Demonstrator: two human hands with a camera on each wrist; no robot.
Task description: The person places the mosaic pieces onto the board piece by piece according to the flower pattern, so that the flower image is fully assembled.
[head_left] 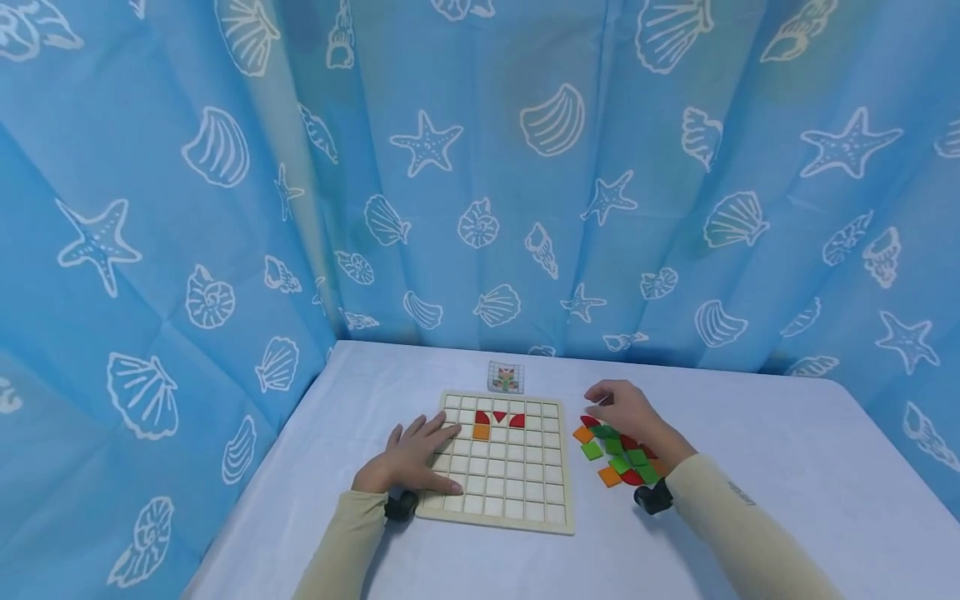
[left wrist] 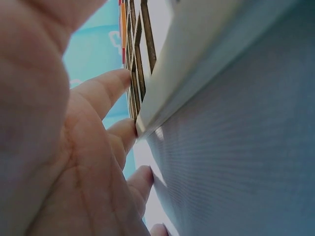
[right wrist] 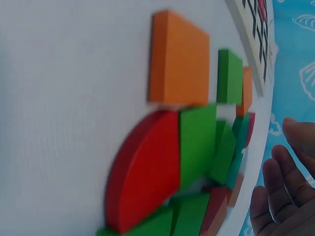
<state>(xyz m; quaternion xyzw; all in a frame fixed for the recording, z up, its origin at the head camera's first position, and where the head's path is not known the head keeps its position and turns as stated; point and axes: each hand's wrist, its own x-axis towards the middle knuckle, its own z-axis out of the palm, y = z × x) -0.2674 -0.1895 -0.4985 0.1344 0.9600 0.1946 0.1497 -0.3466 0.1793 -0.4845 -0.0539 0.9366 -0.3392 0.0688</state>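
My left hand (head_left: 411, 458) rests with spread fingers on the left edge of a square wooden grid board (head_left: 568, 500). In the left wrist view its fingertips (left wrist: 125, 78) touch the frame and grid. Two red quarter-circle tiles (head_left: 517, 421), a red triangle tile (head_left: 499, 416) and an orange square tile (head_left: 482, 432) lie in the board's upper cells. Over the far end of a loose tile pile hovers my right hand (head_left: 630, 414), fingers loosely bent and nothing seen between them. A red quarter-circle (right wrist: 142, 167), an orange square (right wrist: 182, 59) and green tiles (right wrist: 197, 142) show below it.
Behind the board lies a small pattern card (head_left: 506, 377) with a coloured figure on a grid. The white-covered table (head_left: 750, 433) extends right of the pile. A blue curtain (head_left: 480, 167) with shells and starfish hangs along the back and left.
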